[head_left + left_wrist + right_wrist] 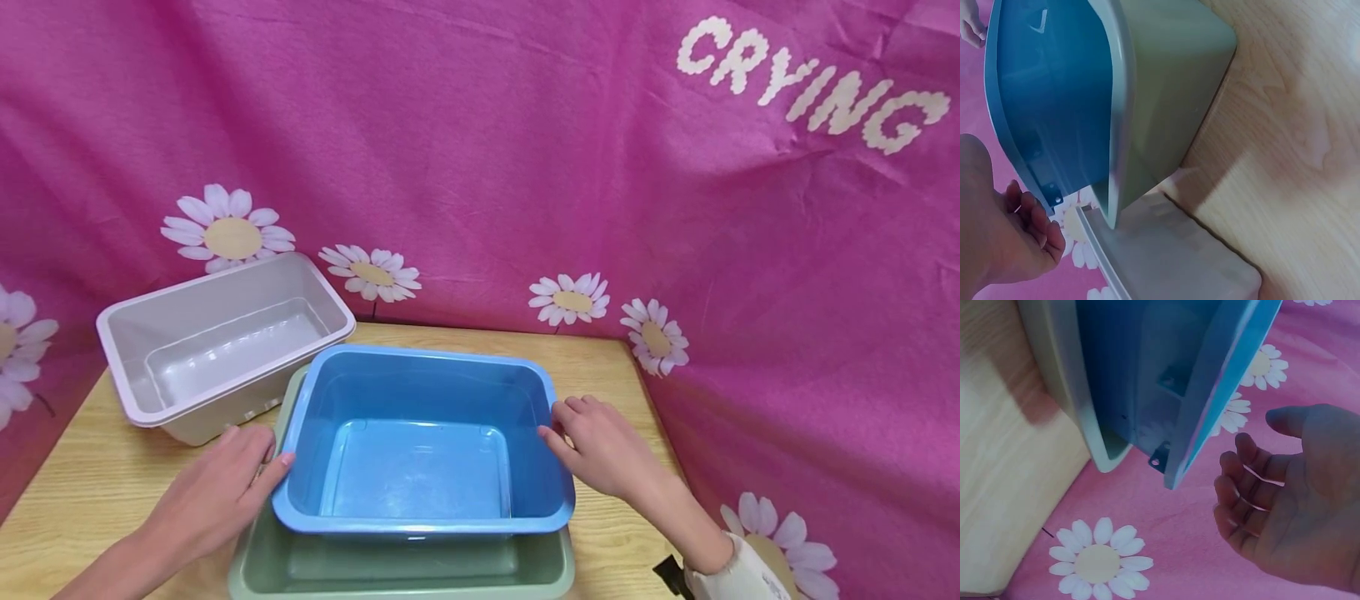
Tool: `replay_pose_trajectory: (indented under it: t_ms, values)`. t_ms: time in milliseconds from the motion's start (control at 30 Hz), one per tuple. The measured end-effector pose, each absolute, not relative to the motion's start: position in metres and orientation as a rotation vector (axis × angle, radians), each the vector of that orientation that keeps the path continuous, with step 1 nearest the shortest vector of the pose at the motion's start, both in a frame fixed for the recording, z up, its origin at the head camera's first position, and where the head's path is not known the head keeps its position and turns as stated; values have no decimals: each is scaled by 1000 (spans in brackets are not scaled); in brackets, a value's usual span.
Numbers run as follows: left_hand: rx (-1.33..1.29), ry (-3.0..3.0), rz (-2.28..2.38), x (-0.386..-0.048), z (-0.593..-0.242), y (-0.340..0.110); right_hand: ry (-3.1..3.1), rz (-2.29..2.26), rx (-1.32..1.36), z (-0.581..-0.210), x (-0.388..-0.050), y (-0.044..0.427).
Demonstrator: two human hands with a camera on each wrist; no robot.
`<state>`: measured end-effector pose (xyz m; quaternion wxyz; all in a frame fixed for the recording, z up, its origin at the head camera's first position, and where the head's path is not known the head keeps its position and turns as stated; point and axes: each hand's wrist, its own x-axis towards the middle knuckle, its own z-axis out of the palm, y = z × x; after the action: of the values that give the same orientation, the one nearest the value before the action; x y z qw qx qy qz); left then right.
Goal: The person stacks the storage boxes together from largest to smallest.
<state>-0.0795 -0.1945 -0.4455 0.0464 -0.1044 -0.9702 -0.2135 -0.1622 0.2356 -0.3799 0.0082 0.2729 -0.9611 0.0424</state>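
Note:
A blue bin (420, 471) sits inside a green bin (405, 592), its rim standing above the green one. My left hand (217, 487) is at the blue bin's left rim, thumb tip at the edge; in the left wrist view this hand (1007, 231) has loosely bent fingers beside the blue bin (1054, 106) and grips nothing. On the other side, my right hand (603, 442) is by the right rim. The right wrist view shows that hand (1291, 494) with relaxed fingers, a gap between it and the blue rim (1210, 406).
A grey bin (225, 333) stands at the back left of the wooden table (465, 335), close to the green bin's corner. Pink cloth (465, 167) with daisies and white lettering hangs behind and along the right side.

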Motion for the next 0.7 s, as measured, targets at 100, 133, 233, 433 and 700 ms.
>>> replay_pose_trajectory:
  t_ms: [100,133,233,433,700]
  values:
    - [-321,-2937,-635,-81,-443,-198,-2996,150,907,-377,-169,231]
    - [-313,-2934,-633,-82,-442,-199,-2996,155,919,-376,-171,229]
    - [-280,-2935,-632,-84,-440,-203,-2997,169,955,-373,-177,224]
    - [-247,-2917,-599,-87,-439,-214,-2979,165,1031,-368,-188,212]
    - [-231,-2893,-571,-91,-439,-232,-2978,160,1080,-361,-193,197]
